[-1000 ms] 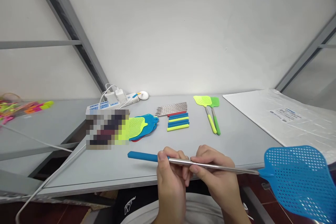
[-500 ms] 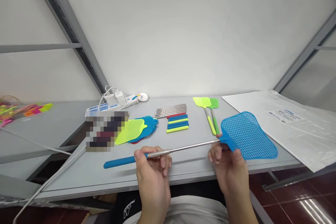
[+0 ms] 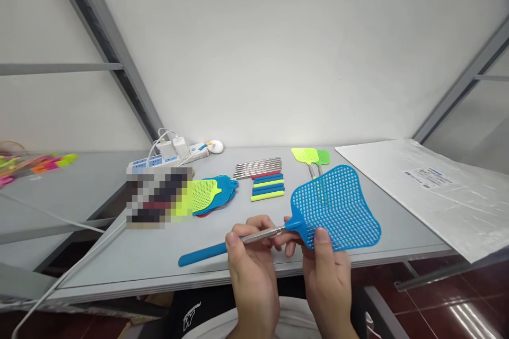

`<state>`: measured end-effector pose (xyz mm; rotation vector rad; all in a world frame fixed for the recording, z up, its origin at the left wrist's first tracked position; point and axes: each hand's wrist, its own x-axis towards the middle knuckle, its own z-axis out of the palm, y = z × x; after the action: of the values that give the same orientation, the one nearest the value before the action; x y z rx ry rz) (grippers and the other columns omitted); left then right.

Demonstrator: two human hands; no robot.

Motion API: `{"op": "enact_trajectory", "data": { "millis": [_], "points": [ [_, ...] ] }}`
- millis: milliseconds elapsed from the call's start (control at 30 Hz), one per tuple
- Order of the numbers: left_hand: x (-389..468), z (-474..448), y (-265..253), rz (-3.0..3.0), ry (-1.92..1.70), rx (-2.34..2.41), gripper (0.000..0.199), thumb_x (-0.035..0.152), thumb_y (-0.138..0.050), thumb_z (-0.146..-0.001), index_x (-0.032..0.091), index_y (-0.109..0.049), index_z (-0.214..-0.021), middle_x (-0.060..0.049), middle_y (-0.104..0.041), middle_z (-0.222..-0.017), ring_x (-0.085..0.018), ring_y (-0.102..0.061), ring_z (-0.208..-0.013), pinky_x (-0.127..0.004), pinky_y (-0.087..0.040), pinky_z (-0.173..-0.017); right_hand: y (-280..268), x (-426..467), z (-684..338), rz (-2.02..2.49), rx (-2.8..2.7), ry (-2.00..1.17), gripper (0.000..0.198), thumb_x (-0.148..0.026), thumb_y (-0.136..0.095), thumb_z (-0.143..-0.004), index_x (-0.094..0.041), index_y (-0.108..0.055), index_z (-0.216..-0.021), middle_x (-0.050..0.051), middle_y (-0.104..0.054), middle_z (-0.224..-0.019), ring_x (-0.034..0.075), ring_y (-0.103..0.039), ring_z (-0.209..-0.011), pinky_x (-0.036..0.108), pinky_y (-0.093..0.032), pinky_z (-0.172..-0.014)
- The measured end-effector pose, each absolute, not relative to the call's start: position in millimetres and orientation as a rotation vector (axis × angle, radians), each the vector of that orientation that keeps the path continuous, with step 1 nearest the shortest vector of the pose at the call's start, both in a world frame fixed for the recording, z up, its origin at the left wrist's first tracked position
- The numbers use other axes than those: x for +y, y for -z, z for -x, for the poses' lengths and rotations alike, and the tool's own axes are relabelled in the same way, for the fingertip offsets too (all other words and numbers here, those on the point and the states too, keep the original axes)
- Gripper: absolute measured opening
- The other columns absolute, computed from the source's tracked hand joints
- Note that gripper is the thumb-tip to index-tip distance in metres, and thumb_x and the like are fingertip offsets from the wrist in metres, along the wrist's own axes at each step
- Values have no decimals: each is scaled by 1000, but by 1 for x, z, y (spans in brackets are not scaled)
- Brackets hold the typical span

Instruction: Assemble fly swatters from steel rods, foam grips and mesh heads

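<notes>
Your curled left hand (image 3: 254,282) is holding the metal shaft (image 3: 263,234) near the blue flyswatter head (image 3: 338,205) your right hand (image 3: 328,273) is pinching. Straight alignment is likely preventing bends.

A power strip (image 3: 172,159) bearing white plugs (image 3: 181,146) lies at the desk's (image 3: 147,259) back left, a round white object (image 3: 216,146) near its right end. At the right is a labelled white package (image 3: 449,201). Far left sits a bright heap (image 3: 42,163), perhaps plastic, too blurred to tell. Dark red floor tiles (image 3: 441,302) show below.

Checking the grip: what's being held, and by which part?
A blue swatter: the left hand grips where handle meets metal rod; the right hand holds the mesh head.
</notes>
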<state>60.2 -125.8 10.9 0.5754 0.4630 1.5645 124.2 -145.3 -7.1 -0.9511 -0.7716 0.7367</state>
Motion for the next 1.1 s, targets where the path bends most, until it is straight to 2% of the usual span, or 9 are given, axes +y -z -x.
{"op": "enact_trajectory", "data": {
  "millis": [267, 400, 500, 567, 633, 733, 867, 1000, 1100],
  "points": [
    [-127, -57, -23, -592, -1713, 500, 44, 56, -48, -93, 21, -47, -66, 2, -50, -77, -15, -55, -62, -30, -52, -55, 22, -151, -122, 1069, -707, -681, 33, -46, -54, -93, -20, -74, -95, 9, -72, -99, 24, -65, -91, 35, -51, -81],
    [-122, -54, -23, -619, -1721, 478, 44, 55, -45, -94, 21, -49, -66, 1, -49, -77, -14, -53, -64, -30, -52, -61, 20, -151, -122, 1041, -727, -677, 32, -45, -54, -94, -21, -75, -94, 8, -73, -96, 24, -66, -92, 37, -50, -86],
    [-114, -46, -19, -708, -1720, 573, 43, 52, -47, -94, 20, -53, -66, 0, -51, -86, -14, -52, -73, -28, -51, -73, 15, -145, -123, 977, -766, -744, 33, -45, -51, -95, -22, -74, -97, 8, -72, -98, 23, -65, -95, 38, -49, -90],
    [-110, -42, -16, -836, -1657, 714, 37, 49, -53, -92, 20, -58, -70, -1, -52, -91, -15, -52, -81, -25, -48, -79, 11, -141, -123, 934, -835, -840, 30, -46, -54, -94, -24, -72, -103, 7, -71, -102, 22, -63, -100, 38, -48, -93],
    [-110, -39, -15, -993, -1516, 796, 30, 47, -59, -89, 20, -62, -76, -3, -55, -92, -17, -53, -85, -25, -47, -79, 8, -137, -123, 886, -928, -937, 28, -45, -57, -93, -26, -70, -108, 6, -68, -107, 22, -60, -107, 36, -49, -92],
    [-112, -34, -15, -1213, -1330, 738, 32, 47, -62, -86, 18, -64, -73, -5, -56, -87, -19, -54, -81, -25, -45, -72, 4, -136, -130, 838, -982, -910, 25, -42, -52, -96, -25, -70, -97, 6, -66, -108, 21, -57, -110, 33, -47, -89],
    [-111, -22, -18, -1223, -1273, 717, 36, 52, -62, -85, 18, -62, -72, -3, -52, -75, -15, -51, -65, -25, -44, -62, -5, -137, -156, 876, -881, -586, 34, -39, -43, -100, -23, -62, -76, 4, -63, -95, 19, -57, -100, 33, -39, -92],
    [-116, -24, -19, -1392, -1015, 804, 22, 41, -68, -82, 21, -64, -90, 0, -54, -72, -13, -52, -57, -24, -42, -55, -19, -134, -173, 905, -869, -463, 38, -39, -40, -101, -21, -54, -70, 1, -55, -76, 16, -54, -76, 30, -40, -78],
    [-121, -35, -17, -1716, -825, 753, 16, 36, -61, -87, 20, -63, -89, -1, -55, -71, -14, -48, -58, -25, -38, -57, -25, -127, -171, 976, -887, -443, 39, -41, -41, -100, -21, -49, -68, -1, -50, -71, 13, -48, -67, 28, -39, -68]
  ]
}}
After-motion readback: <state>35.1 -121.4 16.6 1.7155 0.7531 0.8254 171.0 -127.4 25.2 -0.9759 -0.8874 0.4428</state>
